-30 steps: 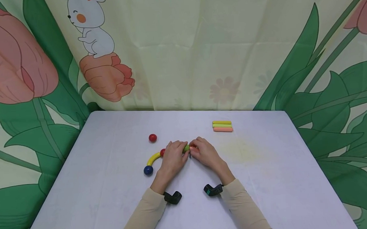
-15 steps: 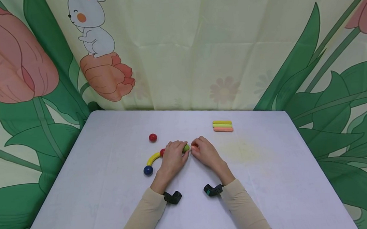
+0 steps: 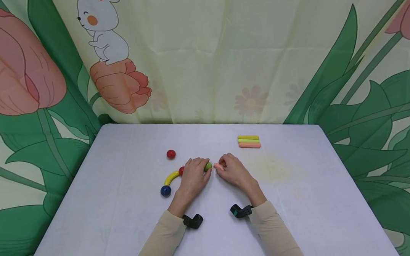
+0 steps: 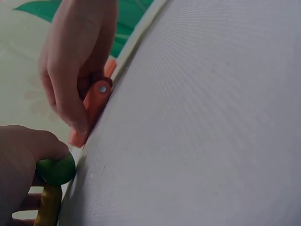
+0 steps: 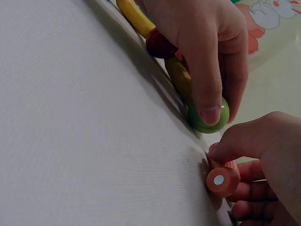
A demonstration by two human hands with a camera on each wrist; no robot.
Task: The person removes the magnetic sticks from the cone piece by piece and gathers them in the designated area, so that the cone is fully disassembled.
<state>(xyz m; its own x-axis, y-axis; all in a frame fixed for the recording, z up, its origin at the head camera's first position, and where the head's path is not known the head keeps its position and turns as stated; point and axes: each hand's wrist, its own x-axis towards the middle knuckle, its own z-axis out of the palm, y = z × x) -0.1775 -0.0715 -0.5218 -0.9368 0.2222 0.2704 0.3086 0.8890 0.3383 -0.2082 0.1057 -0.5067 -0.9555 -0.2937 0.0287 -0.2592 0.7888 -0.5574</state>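
Observation:
My left hand (image 3: 194, 172) grips a green ball (image 5: 219, 123) between thumb and fingers, low at the white tabletop. A chain runs leftward from it: a yellow stick (image 5: 178, 77), a red ball (image 5: 160, 44), a yellow curved stick (image 3: 171, 177) and a blue ball (image 3: 165, 190). My left hand covers part of this chain in the head view. My right hand (image 3: 231, 169) pinches an orange-pink stick (image 4: 95, 103) with a small pale disc on its end. A small gap separates this stick from the green ball.
Behind the chain lies a loose red ball (image 3: 171, 154). Three sticks, yellow (image 3: 248, 137), yellow-green (image 3: 248, 140) and orange-pink (image 3: 249, 145), lie side by side farther back on the right. A printed curtain (image 3: 202, 67) hangs behind the white table (image 3: 127, 230).
My right hand has drawn slightly to the right, taking the orange-pink stick away from the green ball. My left hand and the chain stay in place.

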